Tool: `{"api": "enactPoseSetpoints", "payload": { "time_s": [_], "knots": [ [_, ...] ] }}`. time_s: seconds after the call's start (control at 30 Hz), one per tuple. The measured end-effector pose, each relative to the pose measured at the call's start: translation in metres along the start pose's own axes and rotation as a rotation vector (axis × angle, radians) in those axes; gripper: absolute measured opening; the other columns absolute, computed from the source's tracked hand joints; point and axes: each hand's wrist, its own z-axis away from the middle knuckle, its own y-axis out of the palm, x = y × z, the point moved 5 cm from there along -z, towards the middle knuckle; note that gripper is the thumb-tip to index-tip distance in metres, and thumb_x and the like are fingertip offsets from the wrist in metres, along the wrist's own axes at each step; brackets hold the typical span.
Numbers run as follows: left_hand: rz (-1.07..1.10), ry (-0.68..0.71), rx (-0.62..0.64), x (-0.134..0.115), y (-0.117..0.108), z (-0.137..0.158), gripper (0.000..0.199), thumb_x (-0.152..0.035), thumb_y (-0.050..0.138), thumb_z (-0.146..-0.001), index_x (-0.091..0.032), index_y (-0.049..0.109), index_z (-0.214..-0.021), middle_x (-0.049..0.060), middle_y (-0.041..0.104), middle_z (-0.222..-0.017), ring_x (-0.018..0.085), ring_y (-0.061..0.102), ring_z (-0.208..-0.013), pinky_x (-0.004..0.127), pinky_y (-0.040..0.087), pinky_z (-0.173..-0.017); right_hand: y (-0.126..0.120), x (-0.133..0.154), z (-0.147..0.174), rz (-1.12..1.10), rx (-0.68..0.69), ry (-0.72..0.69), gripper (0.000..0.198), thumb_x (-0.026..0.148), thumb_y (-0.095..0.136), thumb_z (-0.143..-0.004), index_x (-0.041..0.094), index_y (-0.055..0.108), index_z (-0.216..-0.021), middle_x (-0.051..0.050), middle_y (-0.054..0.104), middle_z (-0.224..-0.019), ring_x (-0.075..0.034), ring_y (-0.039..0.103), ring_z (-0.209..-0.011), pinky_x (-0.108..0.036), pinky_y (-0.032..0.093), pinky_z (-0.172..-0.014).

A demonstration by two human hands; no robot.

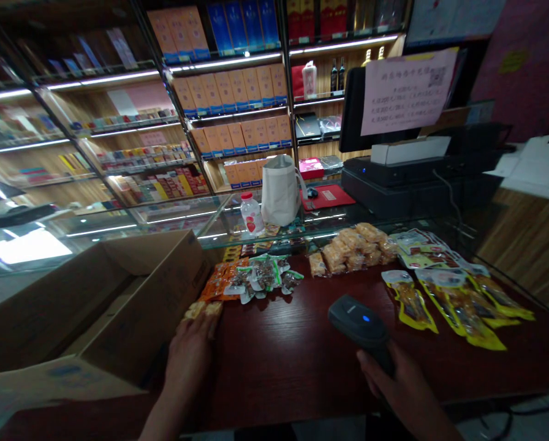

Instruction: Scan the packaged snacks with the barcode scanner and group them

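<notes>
My right hand (pixel 396 380) is wrapped around the handle of a dark barcode scanner (pixel 358 320), which shows a blue light on top. The scanner's head points left over the dark red counter. My left hand (pixel 192 343) has its fingers closed over some small yellowish snack packets (pixel 203 309), right beside the cardboard box. Just beyond those fingers lie orange snack packets (pixel 222 278) and a pile of clear packets with green edges (pixel 268 275). Farther right is a heap of wrapped golden-brown snacks (pixel 355 248). Yellow-edged vacuum packs (pixel 458 306) lie to the right of the scanner.
An open cardboard box (pixel 132 318) takes up the left side. Behind the counter (pixel 283 355), a glass case carries a red-capped bottle (pixel 251 214), a white bag (pixel 280 191) and a red folder (pixel 329 197). A monitor (pixel 355 110) with a paper sign stands at the back right.
</notes>
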Motion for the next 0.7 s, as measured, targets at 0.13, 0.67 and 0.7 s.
{"api": "enactPoseSetpoints", "payload": {
  "time_s": [0.13, 0.67, 0.7],
  "knots": [
    [0.161, 0.078, -0.083, -0.049, 0.005, -0.013, 0.042, -0.019, 0.045, -0.085, -0.015, 0.067, -0.121, 0.015, 0.067, -0.125, 0.032, 0.060, -0.117, 0.051, 0.046, -0.103, -0.004, 0.004, -0.005, -0.106, -0.043, -0.022, 0.043, 0.064, 0.062, -0.079, 0.022, 0.055, -0.073, 0.004, 0.053, -0.047, -0.013, 0.051, -0.043, -0.025, 0.042, -0.047],
    [0.346, 0.338, 0.367, -0.267, 0.074, -0.182, 0.084, -0.021, 0.081, -0.059, -0.011, 0.052, -0.136, 0.022, 0.049, -0.147, 0.036, 0.043, -0.139, 0.042, 0.035, -0.113, -0.007, -0.035, -0.022, -0.376, -0.032, 0.140, 0.068, 0.087, 0.056, -0.068, 0.019, 0.061, -0.071, 0.003, 0.052, -0.045, -0.011, 0.049, -0.039, -0.022, 0.038, -0.041],
    [0.333, 0.356, 0.392, -0.269, 0.075, -0.189, 0.085, -0.019, 0.083, -0.053, -0.013, 0.055, -0.133, 0.020, 0.054, -0.143, 0.036, 0.047, -0.136, 0.041, 0.037, -0.112, -0.008, -0.035, -0.023, -0.393, -0.065, 0.126, 0.070, 0.088, 0.056, -0.066, 0.019, 0.062, -0.072, 0.003, 0.053, -0.047, -0.011, 0.049, -0.039, -0.023, 0.038, -0.042]
  ]
}}
